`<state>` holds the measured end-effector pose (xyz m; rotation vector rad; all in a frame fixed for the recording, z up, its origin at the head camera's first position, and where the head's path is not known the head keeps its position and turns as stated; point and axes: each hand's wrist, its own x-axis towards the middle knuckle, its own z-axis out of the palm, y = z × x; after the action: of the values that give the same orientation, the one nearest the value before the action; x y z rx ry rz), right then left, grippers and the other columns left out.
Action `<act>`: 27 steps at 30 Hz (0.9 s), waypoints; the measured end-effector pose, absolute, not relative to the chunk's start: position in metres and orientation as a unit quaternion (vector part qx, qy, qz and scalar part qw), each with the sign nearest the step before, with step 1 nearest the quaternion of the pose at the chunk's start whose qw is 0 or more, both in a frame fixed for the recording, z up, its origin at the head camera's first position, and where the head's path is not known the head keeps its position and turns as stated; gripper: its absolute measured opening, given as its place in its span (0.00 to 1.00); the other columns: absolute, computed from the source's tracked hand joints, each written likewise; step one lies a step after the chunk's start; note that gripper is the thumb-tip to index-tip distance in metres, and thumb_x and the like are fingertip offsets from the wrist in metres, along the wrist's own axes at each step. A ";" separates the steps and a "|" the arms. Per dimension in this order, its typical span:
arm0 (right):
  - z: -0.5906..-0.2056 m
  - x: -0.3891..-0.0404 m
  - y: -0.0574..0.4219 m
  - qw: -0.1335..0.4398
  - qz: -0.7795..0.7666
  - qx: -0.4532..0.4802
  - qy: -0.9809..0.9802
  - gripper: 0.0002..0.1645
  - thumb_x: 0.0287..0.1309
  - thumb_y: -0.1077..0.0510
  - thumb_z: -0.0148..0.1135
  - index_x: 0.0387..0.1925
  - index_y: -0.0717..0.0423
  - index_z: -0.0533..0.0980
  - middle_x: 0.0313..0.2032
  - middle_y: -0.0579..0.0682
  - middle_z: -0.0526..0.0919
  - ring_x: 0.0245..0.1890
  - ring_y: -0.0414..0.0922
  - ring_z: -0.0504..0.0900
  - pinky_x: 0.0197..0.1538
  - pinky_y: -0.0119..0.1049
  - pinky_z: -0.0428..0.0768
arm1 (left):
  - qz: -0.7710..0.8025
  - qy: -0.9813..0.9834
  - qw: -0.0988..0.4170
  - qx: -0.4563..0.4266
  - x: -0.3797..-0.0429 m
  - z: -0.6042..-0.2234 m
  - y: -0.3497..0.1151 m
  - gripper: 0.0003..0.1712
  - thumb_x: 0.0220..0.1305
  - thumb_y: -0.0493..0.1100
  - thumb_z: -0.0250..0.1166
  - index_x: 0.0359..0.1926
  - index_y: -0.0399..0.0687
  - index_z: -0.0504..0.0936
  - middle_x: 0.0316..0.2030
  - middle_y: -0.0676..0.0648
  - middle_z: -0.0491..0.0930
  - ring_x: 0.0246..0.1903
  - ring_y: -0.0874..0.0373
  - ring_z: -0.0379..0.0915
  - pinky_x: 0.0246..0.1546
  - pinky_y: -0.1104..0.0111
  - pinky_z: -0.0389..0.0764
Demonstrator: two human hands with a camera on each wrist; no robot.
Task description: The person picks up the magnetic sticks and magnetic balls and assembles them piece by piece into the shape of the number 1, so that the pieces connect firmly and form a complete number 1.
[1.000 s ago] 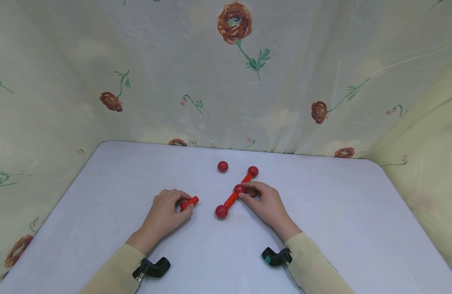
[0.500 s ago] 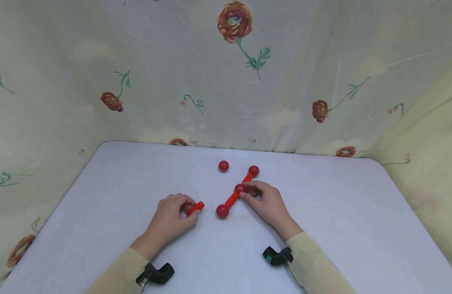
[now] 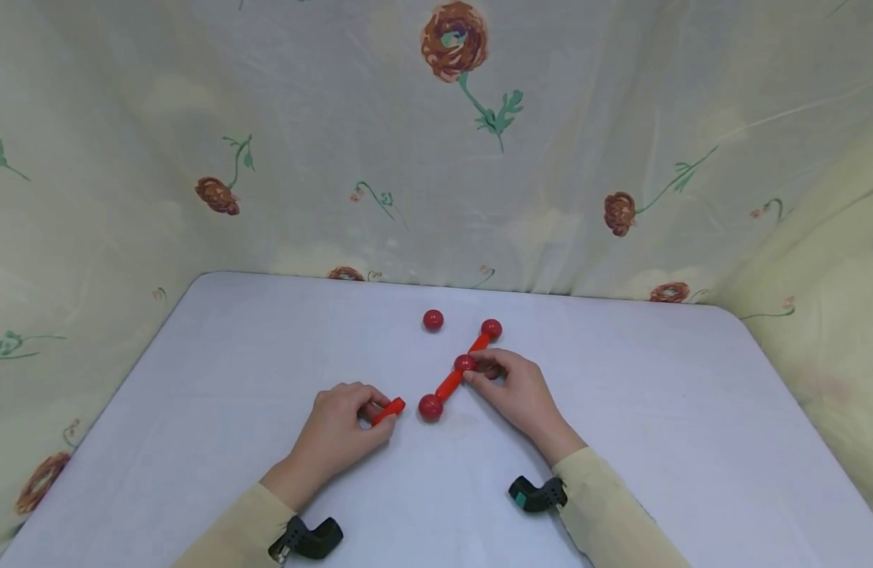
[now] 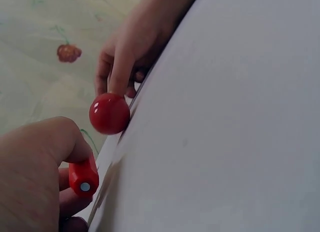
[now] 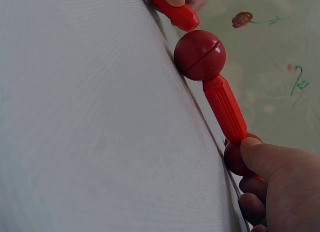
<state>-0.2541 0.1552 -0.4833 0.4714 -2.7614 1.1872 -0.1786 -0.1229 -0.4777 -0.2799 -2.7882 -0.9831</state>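
Observation:
My left hand (image 3: 340, 430) pinches a short red rod (image 3: 389, 411) between thumb and fingers. In the left wrist view the end of this rod (image 4: 84, 184) shows a small silvery disc. To its right lies a straight chain of three dark red balls joined by two red rods. The chain's near ball (image 3: 430, 407) is closest to the held rod, with a gap between them in the head view. My right hand (image 3: 510, 394) grips the middle ball (image 3: 464, 364) with thumb and fingers. A ridged red rod (image 5: 225, 107) links those two balls, and the far ball (image 3: 491, 329) points away from me.
One loose red ball (image 3: 433, 319) rests on the white table (image 3: 606, 410), left of the chain's far end. A flowered curtain (image 3: 550, 158) hangs behind and beside the table. Both wrists carry black camera mounts (image 3: 539, 495).
My left hand has moved right and slightly toward me, bringing the held rod closer to the chain's near ball. The right hand and the chain have stayed almost in place.

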 end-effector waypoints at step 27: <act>-0.483 -0.254 0.155 0.052 0.390 0.156 -0.906 0.19 0.58 0.48 0.71 0.51 0.45 0.81 0.40 0.39 0.83 0.37 0.40 0.78 0.41 0.37 0.80 | -0.312 -0.934 0.089 -0.152 -0.171 -0.479 -0.104 0.07 0.54 0.52 0.72 0.34 0.59 0.88 0.23 0.69 0.74 0.26 0.70 0.68 0.35 0.66 0.71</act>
<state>-0.2540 0.1549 -0.4828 0.4756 -2.7555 1.1867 -0.1711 -0.1036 -0.4791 -0.4510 -2.7786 -0.9283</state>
